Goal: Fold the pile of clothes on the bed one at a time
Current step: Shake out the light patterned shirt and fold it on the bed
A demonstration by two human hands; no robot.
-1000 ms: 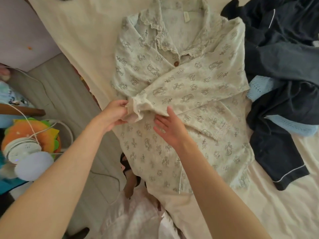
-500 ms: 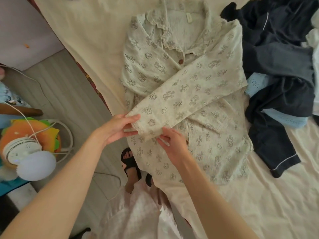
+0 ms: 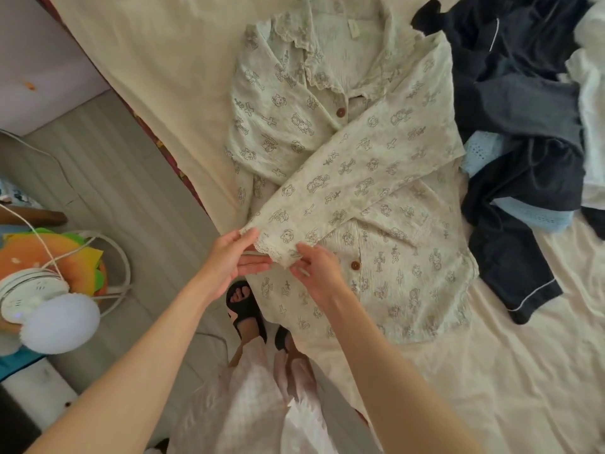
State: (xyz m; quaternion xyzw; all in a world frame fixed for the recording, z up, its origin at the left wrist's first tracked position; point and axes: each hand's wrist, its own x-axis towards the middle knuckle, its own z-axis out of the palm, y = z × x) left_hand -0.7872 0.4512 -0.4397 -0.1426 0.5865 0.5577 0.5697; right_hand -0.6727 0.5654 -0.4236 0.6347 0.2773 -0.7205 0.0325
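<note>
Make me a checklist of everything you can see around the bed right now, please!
Surface: cream bed sheet, wrinkled.
Job's things: printed pajama shirt lies flat, collar away from the person; its sleeve lies folded across the front. Dark clothes pile beside it on the right.
Clutter: white fan and orange cushion on the floor.
Hands: left hand and right hand both pinch the lace cuff.
Cables: white cord over the cushion.
Surroundings: grey wood floor; black sandals.

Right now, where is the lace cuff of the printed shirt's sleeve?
In the head view, the lace cuff is left of centre, pinched between the left hand and the right hand, near the bed's edge.
</note>
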